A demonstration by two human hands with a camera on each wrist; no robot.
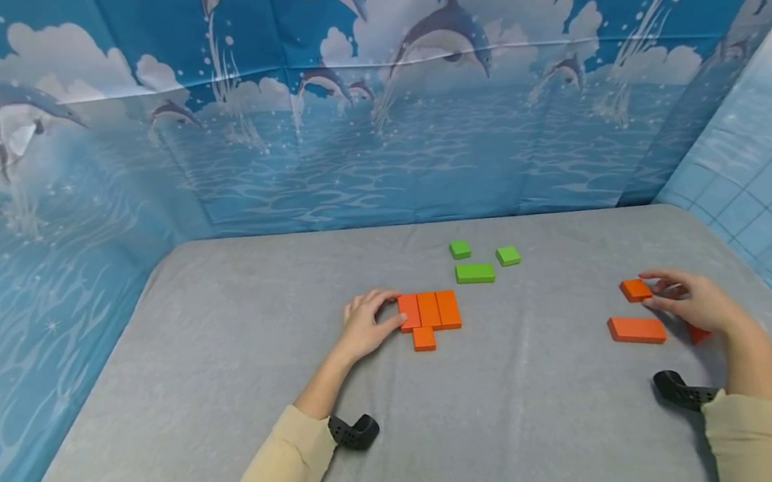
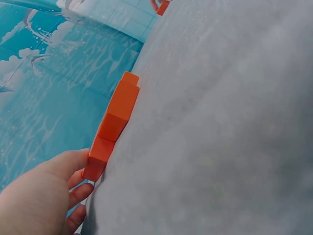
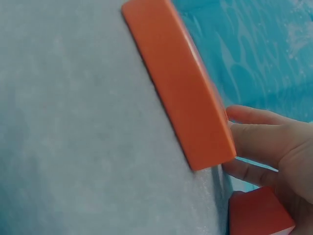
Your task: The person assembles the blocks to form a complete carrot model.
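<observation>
My left hand (image 1: 365,329) grips the leftmost orange block (image 1: 409,308) of a row, thumb on its near end and index finger at its far end. Two more upright oblong blocks (image 1: 438,310) lie flush against it, and a small orange block (image 1: 424,339) sits below the row. Far to the right, my right hand (image 1: 697,303) pinches a small orange block (image 1: 635,291) between thumb and index finger; the long block hides this grip in the right wrist view. That long orange block (image 3: 178,83) lies just nearer, with a reddish block (image 3: 259,213) partly under the hand.
Behind the orange row lie a green oblong block (image 1: 475,273) and two small green blocks (image 1: 460,249). The grey cloth-covered table (image 1: 538,415) meets a blue dolphin-print curtain (image 1: 363,171) at the back and sides. Black wrist mounts (image 1: 355,433) stick out from both forearms.
</observation>
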